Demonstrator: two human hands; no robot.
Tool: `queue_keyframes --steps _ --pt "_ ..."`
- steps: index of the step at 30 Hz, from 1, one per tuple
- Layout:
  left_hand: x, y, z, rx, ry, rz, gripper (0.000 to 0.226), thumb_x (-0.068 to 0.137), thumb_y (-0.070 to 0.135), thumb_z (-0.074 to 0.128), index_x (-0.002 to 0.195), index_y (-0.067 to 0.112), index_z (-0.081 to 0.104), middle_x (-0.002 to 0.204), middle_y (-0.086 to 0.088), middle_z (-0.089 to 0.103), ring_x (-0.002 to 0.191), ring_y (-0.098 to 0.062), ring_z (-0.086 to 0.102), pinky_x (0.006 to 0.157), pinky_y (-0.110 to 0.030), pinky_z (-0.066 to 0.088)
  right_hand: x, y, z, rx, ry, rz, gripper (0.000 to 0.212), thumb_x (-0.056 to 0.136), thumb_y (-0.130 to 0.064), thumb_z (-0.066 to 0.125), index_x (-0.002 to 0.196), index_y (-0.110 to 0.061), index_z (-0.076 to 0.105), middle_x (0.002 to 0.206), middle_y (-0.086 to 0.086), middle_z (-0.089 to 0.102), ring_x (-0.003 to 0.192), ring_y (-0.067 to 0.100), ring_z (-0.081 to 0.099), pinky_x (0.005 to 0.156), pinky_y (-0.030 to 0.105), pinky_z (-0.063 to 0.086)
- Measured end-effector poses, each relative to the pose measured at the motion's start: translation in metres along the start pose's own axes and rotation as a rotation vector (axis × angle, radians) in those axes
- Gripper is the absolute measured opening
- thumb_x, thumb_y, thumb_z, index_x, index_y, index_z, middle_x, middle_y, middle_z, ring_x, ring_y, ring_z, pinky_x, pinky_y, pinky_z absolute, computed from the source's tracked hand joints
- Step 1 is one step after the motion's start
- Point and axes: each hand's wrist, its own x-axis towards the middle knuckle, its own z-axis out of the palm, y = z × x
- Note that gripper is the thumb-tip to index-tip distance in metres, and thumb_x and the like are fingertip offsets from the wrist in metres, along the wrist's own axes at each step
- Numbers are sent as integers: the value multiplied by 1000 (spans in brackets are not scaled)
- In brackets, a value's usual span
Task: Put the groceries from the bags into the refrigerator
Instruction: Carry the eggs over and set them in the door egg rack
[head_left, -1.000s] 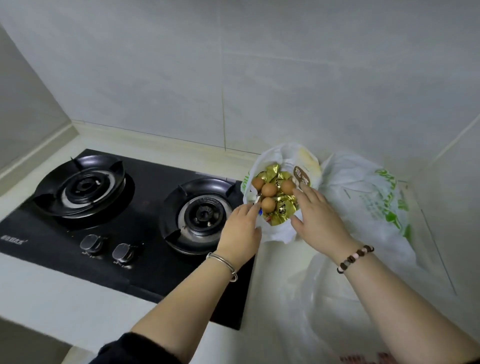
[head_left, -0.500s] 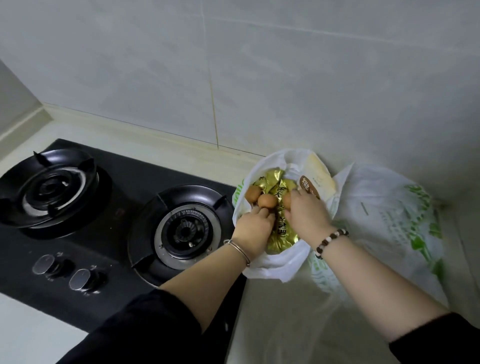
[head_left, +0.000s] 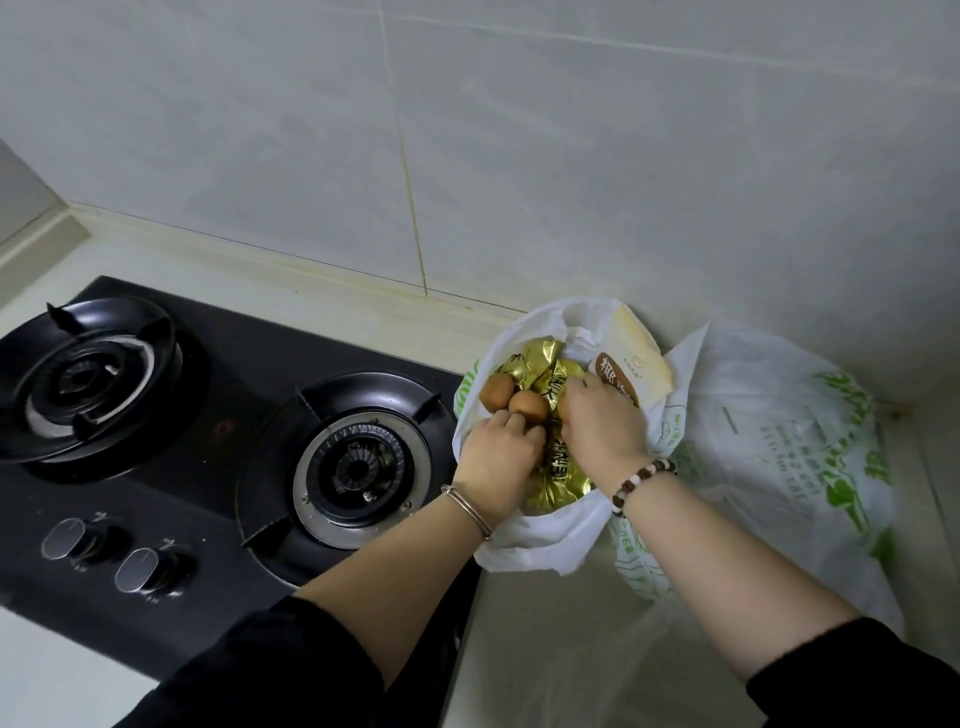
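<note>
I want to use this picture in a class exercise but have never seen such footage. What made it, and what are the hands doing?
There is no machine: a person wears a camera on the head, looking down at their own two hands. On a kitchen counter, beside a gas stove, stands an open white bag with brown eggs and gold packets. Both the left hand and the right hand reach into it, curled around eggs. A second bag lies to the right.

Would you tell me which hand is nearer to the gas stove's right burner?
Left. The left hand is in the open bag just right of the right burner; the right hand is farther right, beyond it.
</note>
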Motion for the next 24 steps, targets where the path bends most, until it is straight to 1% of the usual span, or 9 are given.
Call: queue_keyframes --steps 4,6,7,9,12,15,20,22,24 --pt "-4 2 -18 -143 121 -61 26 50 19 77 73 15 65 65 -1 56 52 -22 53 40 -20 33 -8 -2 -17 6 20 -12 21 87 -17 59 106 -11 50 116 10 48 83 26 60 58 30 35" --pt "-8 3 -30 -228 165 -119 28 60 25 70 87 18 68 73 0 59 58 -23 58 45 -20 34 -14 -2 -26 54 33 -10 23 86 -17 59 107 -10 51 118 10 46 85 27 59 61 30 36" --pt "-11 4 -38 -288 185 -154 31 64 27 67 94 20 68 78 1 60 62 -23 60 48 -22 38 -18 -3 -30 87 44 -8 24 85 -17 60 107 -11 52 118 10 46 89 28 58 63 30 38" --pt "-18 5 -54 -453 202 -230 34 69 25 66 104 22 67 92 1 63 75 -20 62 60 -27 48 -27 -5 -38 140 66 -9 26 85 -18 60 110 -11 54 119 9 46 97 27 55 71 31 42" --pt "-34 1 -77 -756 168 -413 43 73 18 70 115 23 64 107 3 62 94 -14 60 81 -26 49 -42 -17 -51 181 116 -47 30 85 -17 61 114 -12 54 119 8 47 100 26 54 76 31 44" --pt "-58 -7 -98 -984 203 -570 43 73 11 71 114 20 63 105 4 64 97 -13 62 83 -20 49 -61 -41 -65 192 158 -112 33 85 -16 60 118 -11 54 119 8 49 99 26 56 79 32 45" --pt "-128 -25 -144 -1048 271 -645 41 81 12 66 121 20 60 99 7 62 93 -9 59 82 -16 45 -98 -105 -88 212 194 -258 29 85 -16 57 114 -13 55 111 6 56 94 28 57 72 34 46" --pt "-165 -37 -160 -1051 285 -690 45 80 11 67 124 17 59 105 5 62 97 -10 59 87 -21 46 -117 -139 -96 212 208 -337 32 86 -18 56 117 -14 54 113 6 55 97 28 57 75 34 46" --pt "-209 -50 -177 -1057 309 -724 46 77 10 71 120 20 60 110 2 64 93 -7 60 82 -17 47 -139 -176 -103 230 218 -420 34 86 -17 57 120 -14 53 115 5 54 100 27 57 77 33 43"
